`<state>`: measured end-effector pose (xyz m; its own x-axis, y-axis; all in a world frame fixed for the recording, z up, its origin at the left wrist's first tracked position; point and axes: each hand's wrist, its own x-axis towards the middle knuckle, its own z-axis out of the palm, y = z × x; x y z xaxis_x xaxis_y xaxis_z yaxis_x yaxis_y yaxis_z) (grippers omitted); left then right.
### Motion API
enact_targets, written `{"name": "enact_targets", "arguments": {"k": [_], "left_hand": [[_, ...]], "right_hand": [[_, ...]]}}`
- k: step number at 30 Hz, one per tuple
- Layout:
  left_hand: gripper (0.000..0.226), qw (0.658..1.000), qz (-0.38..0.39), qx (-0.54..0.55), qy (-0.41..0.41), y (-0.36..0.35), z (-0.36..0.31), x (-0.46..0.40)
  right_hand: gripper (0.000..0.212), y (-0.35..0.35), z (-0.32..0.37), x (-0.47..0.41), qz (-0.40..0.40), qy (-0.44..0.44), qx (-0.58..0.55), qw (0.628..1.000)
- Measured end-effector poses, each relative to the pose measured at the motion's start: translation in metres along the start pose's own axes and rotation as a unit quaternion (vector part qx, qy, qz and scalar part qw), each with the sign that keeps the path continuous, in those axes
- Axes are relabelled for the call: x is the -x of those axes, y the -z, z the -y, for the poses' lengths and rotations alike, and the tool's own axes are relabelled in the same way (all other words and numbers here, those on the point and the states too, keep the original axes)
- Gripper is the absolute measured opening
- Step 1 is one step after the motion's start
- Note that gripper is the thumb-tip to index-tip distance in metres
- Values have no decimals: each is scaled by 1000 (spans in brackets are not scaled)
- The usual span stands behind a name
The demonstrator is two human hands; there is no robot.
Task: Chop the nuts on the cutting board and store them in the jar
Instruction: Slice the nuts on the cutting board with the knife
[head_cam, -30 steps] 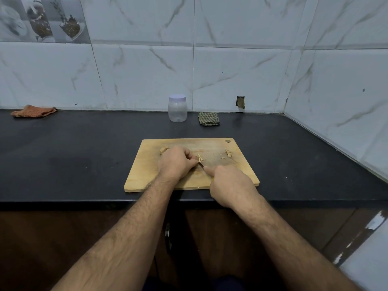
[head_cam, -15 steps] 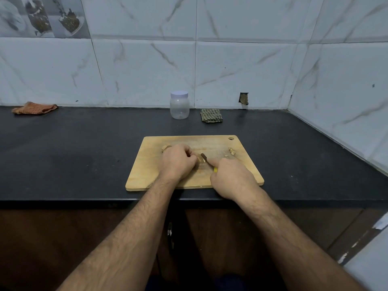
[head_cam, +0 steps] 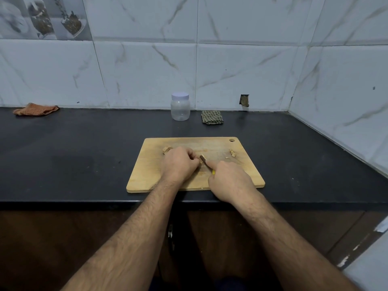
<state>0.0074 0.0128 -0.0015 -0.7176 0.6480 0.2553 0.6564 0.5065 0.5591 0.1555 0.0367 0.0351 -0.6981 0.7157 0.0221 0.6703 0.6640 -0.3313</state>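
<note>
wooden rectangular cutting board point(head_cam: 147, 177); right hand point(head_cam: 230, 182) grips knife point(head_cam: 203, 159).

Jar point(head_cam: 180, 107) behind cutting board point(head_cam: 147, 173), cloth point(head_cam: 212, 117) right.

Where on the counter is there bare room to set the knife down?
Bare counter lies left of the cutting board, below the orange cloth, and right of the board toward the wall corner. Crowded: mid-board, where the left hand, right hand, knife and nuts sit.

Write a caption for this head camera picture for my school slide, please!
Two hands chop nuts on a wooden cutting board: the right hand grips a knife.
</note>
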Motion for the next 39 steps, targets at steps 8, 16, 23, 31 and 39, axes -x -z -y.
{"name": "enact_targets", "arguments": {"k": [8,16,23,31,39], "left_hand": [[12,1000,3,3,9,0,-1,-1],[9,1000,3,7,10,-1,1,-3],[9,999,39,13,33,1,0,-12],[11,996,72,21,57,3,-2,-23],[12,996,62,12,62,3,-4,-21]], "right_hand": [[61,1,5,0,15,0,11,1000],[61,4,7,-1,30,3,38,999],[65,5,9,-1,44,-4,51,998],[68,7,11,-3,56,-8,62,996],[70,4,6,4,49,-1,82,995]]}}
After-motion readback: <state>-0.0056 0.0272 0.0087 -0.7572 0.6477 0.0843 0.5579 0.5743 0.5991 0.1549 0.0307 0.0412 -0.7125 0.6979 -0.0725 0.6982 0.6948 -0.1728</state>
